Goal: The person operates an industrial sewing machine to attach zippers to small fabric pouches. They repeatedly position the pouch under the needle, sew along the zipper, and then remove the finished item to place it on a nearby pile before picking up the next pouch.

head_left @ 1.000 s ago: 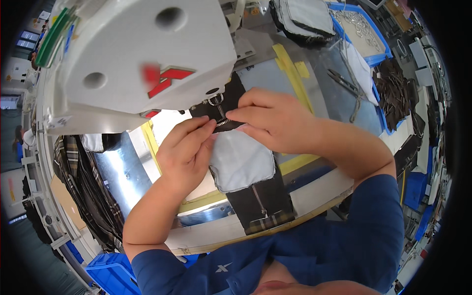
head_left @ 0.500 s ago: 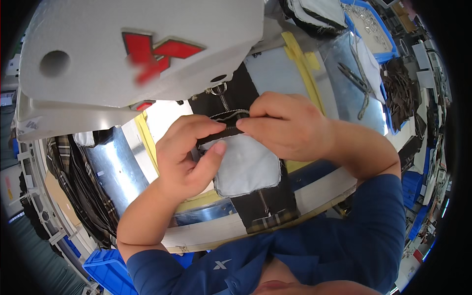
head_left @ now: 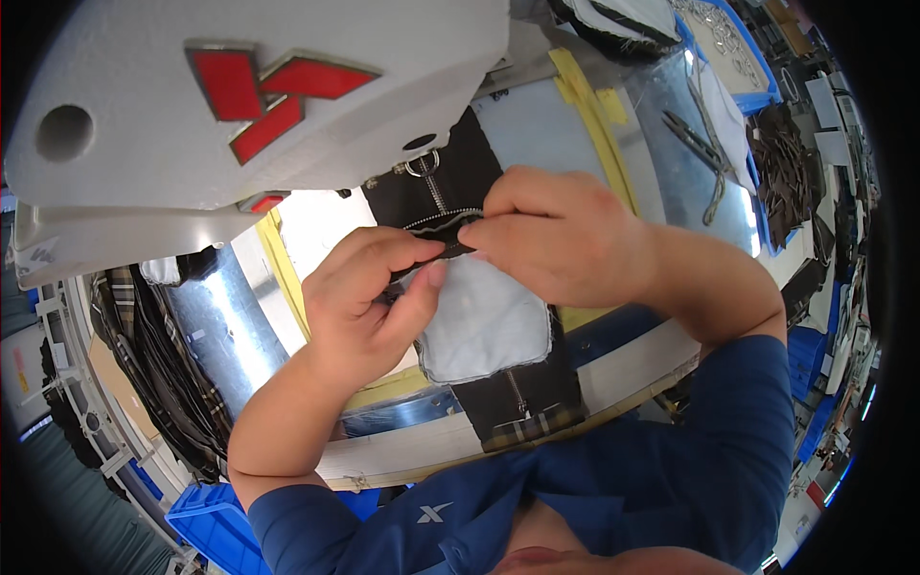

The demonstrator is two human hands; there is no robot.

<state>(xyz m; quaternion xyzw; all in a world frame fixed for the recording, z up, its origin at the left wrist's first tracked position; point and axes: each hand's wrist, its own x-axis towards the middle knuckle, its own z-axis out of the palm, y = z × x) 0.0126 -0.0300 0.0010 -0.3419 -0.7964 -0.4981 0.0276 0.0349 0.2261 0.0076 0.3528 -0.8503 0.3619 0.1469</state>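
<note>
A long black fabric piece lies lengthwise before me, with a plaid end nearest my body. Across its middle curves an open-looking zipper edge with metal teeth. My left hand pinches the fabric just below these teeth, thumb and forefinger close together. From the right, my right hand grips the same edge at the zipper's other side, its fingers curled. Below both hands spreads a white lining patch with a dark edge. A metal D-ring sits at the far part, above a straight zipper.
A white sewing machine head with red markings fills the upper left. Thread snips lie on the metal surface at right, near a blue tray of metal parts. Folded plaid fabric hangs at left, above a blue crate.
My left thumb has moved up nearer to its forefinger, at the fabric edge. The right fingers have shifted slightly on the edge. The view has shifted a little against the machine.
</note>
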